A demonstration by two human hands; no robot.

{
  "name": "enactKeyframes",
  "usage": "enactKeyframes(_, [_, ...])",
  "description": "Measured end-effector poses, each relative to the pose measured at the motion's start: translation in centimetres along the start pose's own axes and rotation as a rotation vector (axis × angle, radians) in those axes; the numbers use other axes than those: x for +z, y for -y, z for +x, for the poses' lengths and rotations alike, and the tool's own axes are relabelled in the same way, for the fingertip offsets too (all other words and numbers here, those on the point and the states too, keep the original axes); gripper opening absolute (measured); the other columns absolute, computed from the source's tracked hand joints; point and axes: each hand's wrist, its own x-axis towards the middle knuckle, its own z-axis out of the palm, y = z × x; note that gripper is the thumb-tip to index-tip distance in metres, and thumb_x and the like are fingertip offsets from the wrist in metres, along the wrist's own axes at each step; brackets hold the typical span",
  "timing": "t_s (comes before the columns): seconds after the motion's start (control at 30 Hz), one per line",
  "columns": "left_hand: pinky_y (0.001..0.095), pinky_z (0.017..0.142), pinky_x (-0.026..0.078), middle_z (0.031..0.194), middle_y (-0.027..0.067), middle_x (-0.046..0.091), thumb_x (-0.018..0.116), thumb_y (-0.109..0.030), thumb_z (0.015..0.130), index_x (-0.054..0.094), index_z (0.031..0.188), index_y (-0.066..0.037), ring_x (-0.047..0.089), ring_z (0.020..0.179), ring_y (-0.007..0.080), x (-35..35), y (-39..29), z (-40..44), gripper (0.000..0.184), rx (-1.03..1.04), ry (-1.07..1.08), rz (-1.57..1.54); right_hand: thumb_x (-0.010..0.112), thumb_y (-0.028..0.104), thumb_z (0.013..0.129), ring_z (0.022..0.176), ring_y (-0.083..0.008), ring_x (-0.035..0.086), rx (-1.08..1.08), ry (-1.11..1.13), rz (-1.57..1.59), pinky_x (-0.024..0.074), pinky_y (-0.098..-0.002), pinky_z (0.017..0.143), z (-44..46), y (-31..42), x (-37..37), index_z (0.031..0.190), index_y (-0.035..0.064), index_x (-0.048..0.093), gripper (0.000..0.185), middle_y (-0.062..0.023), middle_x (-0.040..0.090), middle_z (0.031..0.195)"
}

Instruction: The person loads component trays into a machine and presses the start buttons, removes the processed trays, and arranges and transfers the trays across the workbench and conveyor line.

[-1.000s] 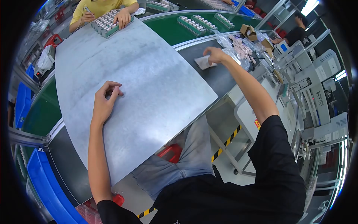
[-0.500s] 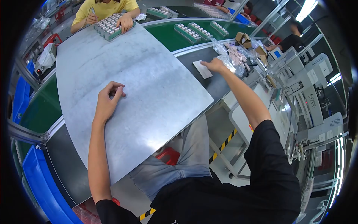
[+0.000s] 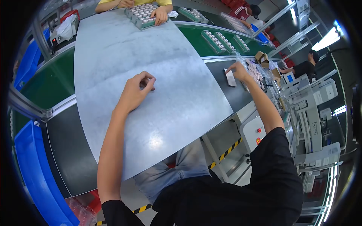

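My left hand (image 3: 139, 90) rests over the large grey sheet-covered tabletop (image 3: 162, 116). Its fingers are curled toward the thumb, and whatever may lie inside them is hidden. Off to the right, my right hand (image 3: 240, 72) reaches past the sheet's edge to the dark work surface. There its thumb and index finger are at the upper end of a thin white rectangular plate (image 3: 231, 79). The plate appears slightly tilted; whether it is lifted clear of the surface cannot be made out.
Across the table a person in yellow handles a tray of small white parts (image 3: 143, 17). More filled trays (image 3: 213, 41) stand on the green belt (image 3: 196, 35). Plastic bags (image 3: 256, 71) and cartons (image 3: 261, 57) lie beyond my right hand. A blue bin (image 3: 37, 169) is at left.
The view has shifted, so the scene sits further right. The white plate has turned and looks narrower under my right fingers. My left hand keeps its curled pose.
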Motion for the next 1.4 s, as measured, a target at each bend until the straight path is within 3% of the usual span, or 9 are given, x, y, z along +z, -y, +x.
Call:
enactKeyframes(0.17, [0.0321,0.071,0.049,0.080,0.0080,0.068,0.061,-0.024,0.099,0.064,0.099,0.000,0.063,0.074,0.0167,-0.1,0.3,0.0,0.024,0.006,0.004,-0.002,0.068,0.021,0.081,0.112,-0.0304,0.062,0.516,0.017,0.124,0.0496,-0.0373,0.096,0.4,-0.1,-2.9,0.105,0.0058,0.076,0.029,-0.0212,0.068,0.117])
enactKeyframes(0.27, [0.0294,0.078,0.050,0.082,0.0071,0.069,0.060,-0.020,0.100,0.065,0.102,0.000,0.067,0.081,0.0150,-0.5,-0.1,-0.2,0.020,-0.028,0.032,0.033,0.075,0.060,0.080,0.089,-0.0263,0.071,0.561,0.113,0.013,0.0558,-0.0432,0.079,-0.8,-0.2,-2.4,0.116,-0.0005,0.071,0.071,-0.0152,0.074,0.097])
enactKeyframes(0.4, [0.0296,0.077,0.050,0.081,0.0073,0.068,0.060,-0.020,0.100,0.064,0.101,0.000,0.067,0.080,0.0155,0.0,0.5,-0.3,0.021,-0.014,0.023,0.031,0.041,0.093,0.078,0.080,-0.0218,0.069,1.093,0.438,0.316,0.0502,-0.0342,0.063,0.5,-1.7,-1.0,0.154,0.0076,0.036,0.115,-0.0207,0.071,0.102])
enactKeyframes(0.63, [0.0333,0.075,0.051,0.081,0.0093,0.067,0.065,-0.018,0.094,0.066,0.098,-0.001,0.063,0.075,0.0199,0.0,0.5,-0.2,0.018,0.052,-0.021,0.055,0.058,0.086,0.076,0.071,-0.0229,0.070,0.861,0.437,-0.013,0.0542,-0.0348,0.055,3.3,-0.2,1.8,0.131,-0.0046,0.057,0.107,-0.0247,0.069,0.108])
enactKeyframes(0.77, [0.0328,0.078,0.052,0.083,0.0094,0.067,0.064,-0.017,0.094,0.067,0.099,-0.001,0.065,0.079,0.0191,0.1,0.0,-0.2,0.017,0.036,-0.009,0.042,0.085,0.017,0.070,0.114,-0.0320,0.064,0.453,0.325,-0.325,0.0573,-0.0355,0.083,2.8,-1.3,1.7,0.157,-0.0053,0.014,0.114,-0.0246,0.061,0.133])
enactKeyframes(0.87, [0.0319,0.079,0.052,0.083,0.0098,0.068,0.064,-0.017,0.094,0.066,0.099,-0.001,0.067,0.081,0.0186,0.3,-0.4,-0.1,0.017,0.028,-0.014,0.048,0.068,0.003,0.068,0.121,-0.0340,0.058,0.199,0.132,0.347,0.0498,-0.0409,0.096,1.7,-3.8,1.0,0.150,0.0012,0.039,0.087,-0.0195,0.061,0.136])
enactKeyframes(0.97, [0.0306,0.080,0.051,0.084,0.0098,0.068,0.064,-0.016,0.095,0.066,0.100,0.000,0.068,0.082,0.0181,0.3,-0.8,0.0,0.017,0.007,-0.001,0.034,0.065,0.004,0.072,0.122,-0.0330,0.059,0.301,-0.146,-0.133,0.0501,-0.0389,0.096,1.1,-4.4,1.9,0.137,0.0009,0.054,0.066,-0.0215,0.062,0.133])
enactKeyframes(1.13, [0.0292,0.080,0.051,0.087,0.0100,0.070,0.062,-0.010,0.095,0.066,0.103,0.002,0.069,0.083,0.0168,0.5,-0.7,0.2,0.016,0.012,0.013,0.047,0.073,0.053,0.086,0.108,-0.0383,0.066,0.432,-0.134,0.274,0.0524,-0.0441,0.094,-0.7,-4.3,5.1,0.126,-0.0040,0.059,0.071,-0.0245,0.062,0.114])
enactKeyframes(1.4, [0.0288,0.084,0.050,0.087,0.0092,0.069,0.060,-0.006,0.095,0.065,0.104,0.002,0.068,0.085,0.0167,1.0,-0.8,0.7,0.013,-0.062,-0.003,0.090,0.074,0.045,0.088,0.121,-0.0317,0.052,0.088,-0.159,0.248,0.0439,-0.0396,0.104,-3.6,2.7,4.5,0.142,0.0049,0.052,0.071,-0.0210,0.052,0.129])
